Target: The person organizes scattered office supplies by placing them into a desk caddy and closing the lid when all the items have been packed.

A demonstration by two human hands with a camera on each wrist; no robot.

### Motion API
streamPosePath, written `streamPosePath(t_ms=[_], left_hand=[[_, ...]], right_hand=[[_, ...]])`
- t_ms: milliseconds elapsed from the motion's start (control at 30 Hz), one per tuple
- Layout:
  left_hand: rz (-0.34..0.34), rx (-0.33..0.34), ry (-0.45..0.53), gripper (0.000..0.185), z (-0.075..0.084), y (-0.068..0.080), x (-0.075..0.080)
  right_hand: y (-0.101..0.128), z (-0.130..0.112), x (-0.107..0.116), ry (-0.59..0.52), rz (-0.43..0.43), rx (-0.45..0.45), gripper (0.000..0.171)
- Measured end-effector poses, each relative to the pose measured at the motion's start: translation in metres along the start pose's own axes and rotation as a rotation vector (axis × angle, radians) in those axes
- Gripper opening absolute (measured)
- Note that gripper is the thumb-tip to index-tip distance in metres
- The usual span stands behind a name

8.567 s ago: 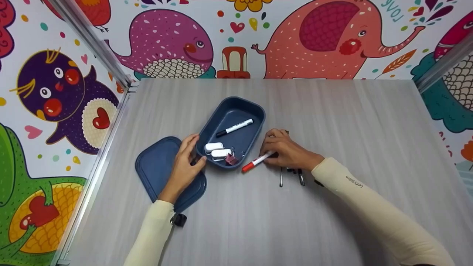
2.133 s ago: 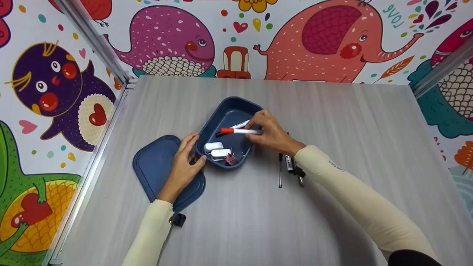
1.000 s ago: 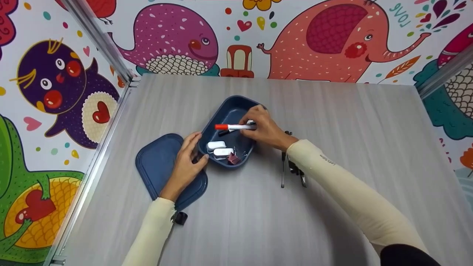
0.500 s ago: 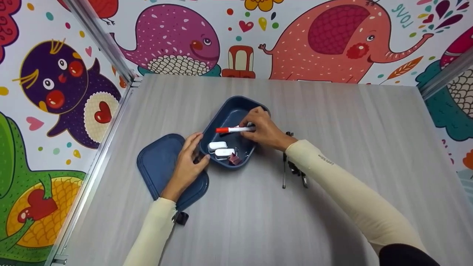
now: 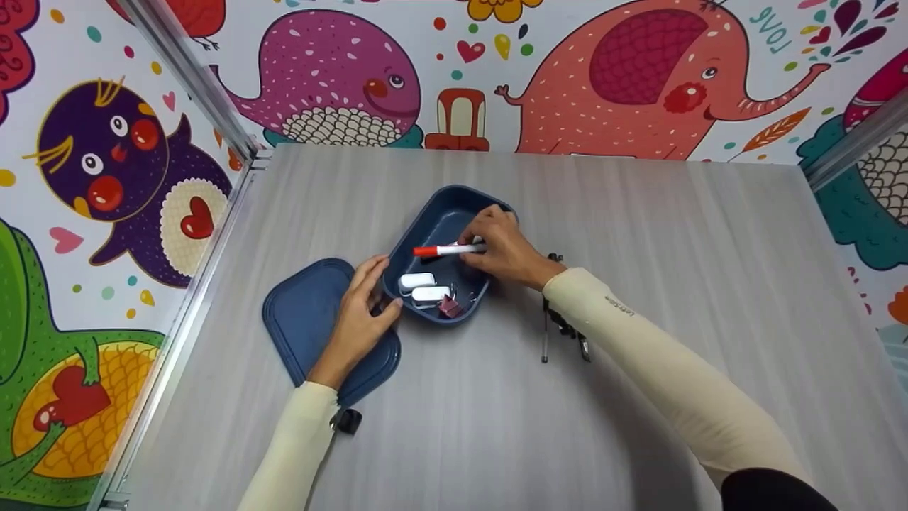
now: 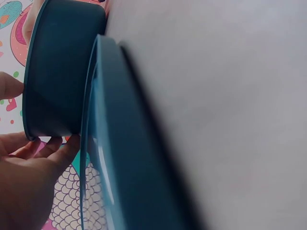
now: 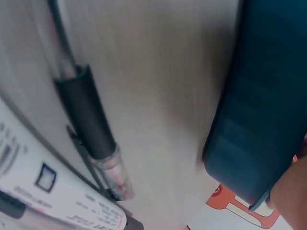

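My right hand point(image 5: 502, 245) pinches a red-capped white marker point(image 5: 450, 250) over the inside of a dark blue box point(image 5: 441, 206). The marker lies roughly level, its red cap pointing left. Beneath it another marker is mostly hidden. In the box's near end sit two white oblong pieces point(image 5: 430, 294) and a small dark pink piece point(image 5: 449, 306). My left hand point(image 5: 357, 319) touches the box's near left corner, thumb and fingers spread to either side; the left wrist view shows the fingertips against the box wall point(image 6: 62, 72).
A blue lid point(image 5: 305, 312) lies under my left hand and wrist. To the right of the box, partly below my right sleeve, are a pen point(image 7: 86, 115) and a white printed tube-shaped item point(image 7: 57, 182). Cartoon-printed walls edge the wood-grain table point(image 5: 674, 213).
Since the oldest frame, my right hand has brought the red-capped marker from the table beside the box to over it. In the last second it has barely moved. My left hand stays at the corner.
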State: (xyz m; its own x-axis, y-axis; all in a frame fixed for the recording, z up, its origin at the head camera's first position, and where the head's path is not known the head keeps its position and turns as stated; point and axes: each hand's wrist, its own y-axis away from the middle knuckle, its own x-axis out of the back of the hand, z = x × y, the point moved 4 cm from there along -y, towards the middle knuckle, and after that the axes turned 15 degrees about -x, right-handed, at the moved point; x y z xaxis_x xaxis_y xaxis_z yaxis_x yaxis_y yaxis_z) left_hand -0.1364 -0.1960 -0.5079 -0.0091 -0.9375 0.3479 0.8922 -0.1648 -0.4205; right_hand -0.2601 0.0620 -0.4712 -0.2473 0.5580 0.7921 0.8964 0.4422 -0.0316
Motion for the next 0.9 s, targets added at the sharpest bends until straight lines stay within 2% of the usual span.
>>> streamPosePath(t_ms=[167,300,567,733,900], left_hand=[[0.000,-0.008,0.003,0.073,0.000,0.000,-0.001],[0.002,-0.011,0.005,0.072,0.001,-0.001,0.000],[0.003,-0.012,0.019,0.071,0.002,-0.002,-0.001],[0.010,-0.007,0.009,0.072,0.001,-0.001,0.000],[0.002,-0.006,-0.012,0.073,0.002,0.000,0.001]], right_hand=[[-0.004,-0.002,0.000,0.009,-0.007,-0.030,0.018],[-0.009,-0.006,0.000,-0.010,-0.031,-0.009,0.017],[-0.015,-0.011,-0.004,-0.030,-0.125,-0.034,0.015],[-0.019,-0.013,-0.007,-0.008,-0.147,-0.021,0.015],[-0.018,-0.013,-0.010,0.055,-0.125,-0.004,0.016]])
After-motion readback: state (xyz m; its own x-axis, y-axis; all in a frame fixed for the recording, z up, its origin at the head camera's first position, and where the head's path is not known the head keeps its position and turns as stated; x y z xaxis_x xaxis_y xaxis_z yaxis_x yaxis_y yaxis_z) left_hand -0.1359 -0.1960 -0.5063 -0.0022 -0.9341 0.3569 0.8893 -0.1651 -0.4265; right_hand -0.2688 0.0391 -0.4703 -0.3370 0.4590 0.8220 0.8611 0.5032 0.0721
